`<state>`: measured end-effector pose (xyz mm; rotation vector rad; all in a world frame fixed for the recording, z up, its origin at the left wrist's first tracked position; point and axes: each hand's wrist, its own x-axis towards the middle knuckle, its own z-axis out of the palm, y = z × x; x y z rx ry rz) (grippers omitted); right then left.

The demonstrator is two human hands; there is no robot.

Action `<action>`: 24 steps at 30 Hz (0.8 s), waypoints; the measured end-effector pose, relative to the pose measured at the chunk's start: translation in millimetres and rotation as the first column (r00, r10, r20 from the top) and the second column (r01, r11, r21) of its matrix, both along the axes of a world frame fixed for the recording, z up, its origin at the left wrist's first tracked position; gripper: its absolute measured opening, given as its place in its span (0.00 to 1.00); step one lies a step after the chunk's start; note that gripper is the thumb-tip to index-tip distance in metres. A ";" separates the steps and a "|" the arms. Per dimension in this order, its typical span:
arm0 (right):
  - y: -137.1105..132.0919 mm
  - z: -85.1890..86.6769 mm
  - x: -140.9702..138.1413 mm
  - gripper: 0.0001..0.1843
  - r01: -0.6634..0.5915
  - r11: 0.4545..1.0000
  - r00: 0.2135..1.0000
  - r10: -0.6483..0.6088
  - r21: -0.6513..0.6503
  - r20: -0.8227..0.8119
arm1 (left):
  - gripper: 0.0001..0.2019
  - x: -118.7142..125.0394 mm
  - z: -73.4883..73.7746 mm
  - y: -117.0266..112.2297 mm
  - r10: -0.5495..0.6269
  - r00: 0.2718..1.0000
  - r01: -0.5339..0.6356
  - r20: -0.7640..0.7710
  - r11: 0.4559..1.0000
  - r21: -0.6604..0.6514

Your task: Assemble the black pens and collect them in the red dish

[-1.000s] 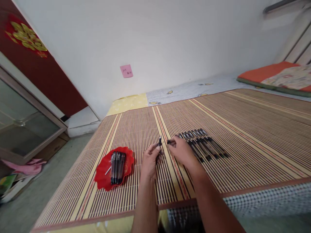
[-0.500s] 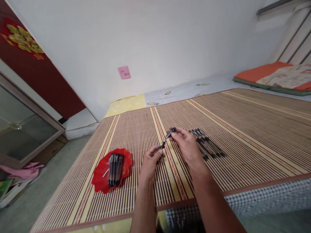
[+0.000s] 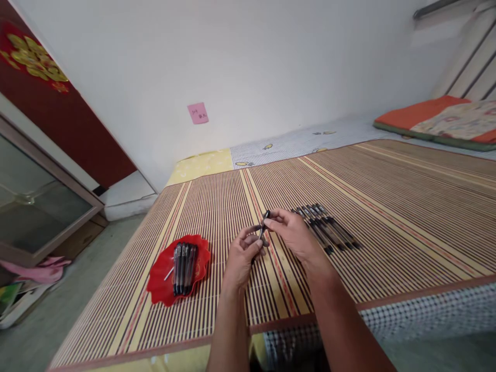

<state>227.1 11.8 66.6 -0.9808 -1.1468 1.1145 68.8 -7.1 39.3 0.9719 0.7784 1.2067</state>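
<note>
A slim black pen (image 3: 262, 230) slants between my two hands above the mat. My left hand (image 3: 243, 253) pinches its lower part between thumb and fingers. My right hand (image 3: 289, 230) grips the black cap end at the top; whether the cap is fully on the pen I cannot tell. Just right of my right hand lies a row of several capped black pens (image 3: 329, 227), side by side on the mat. To the left, a red scalloped plate (image 3: 158, 281) holds several more black pens (image 3: 184, 268) and a thin white stick (image 3: 169, 273).
A striped bamboo mat (image 3: 217, 206) covers the bed. Behind it stands a white wall with a pink note (image 3: 198, 113). Folded orange bedding (image 3: 414, 116) lies at the far right. A glass-fronted cabinet (image 3: 39, 201) stands on the floor at the left.
My right hand has come down and left, closer to my left hand, with the pen's cap end. The left fingers have shifted up around the pen.
</note>
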 end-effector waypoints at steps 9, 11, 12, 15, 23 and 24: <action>2.7 -9.9 -0.3 0.18 -0.030 0.999 0.993 0.034 -0.037 0.112 | 0.18 13.6 0.1 -4.3 0.031 0.998 -0.029 -0.052 0.999 0.039; 3.3 -13.4 -2.4 0.19 -0.040 0.998 0.988 0.047 -0.048 0.147 | 0.16 14.6 0.9 -4.3 0.034 0.996 -0.034 -0.078 0.999 0.011; 3.5 -14.6 -2.6 0.19 -0.048 0.997 0.985 0.057 -0.055 0.161 | 0.15 13.9 2.0 -4.6 0.036 0.996 -0.037 -0.086 0.999 -0.002; 3.7 -15.7 0.0 0.20 -0.055 0.996 0.974 0.068 -0.066 0.218 | 0.14 5.6 9.7 -6.6 0.069 0.991 -0.072 -0.112 0.997 -0.024; 4.7 -22.7 6.2 0.17 -0.033 0.999 0.890 0.039 -0.020 0.454 | 0.08 -82.1 31.4 -9.2 0.515 0.581 -0.449 -0.630 0.849 0.279; 5.1 -23.8 5.1 0.16 -0.043 0.999 0.886 0.040 -0.006 0.462 | 0.08 -96.8 29.4 -8.7 0.544 0.507 -0.486 -0.669 0.821 0.299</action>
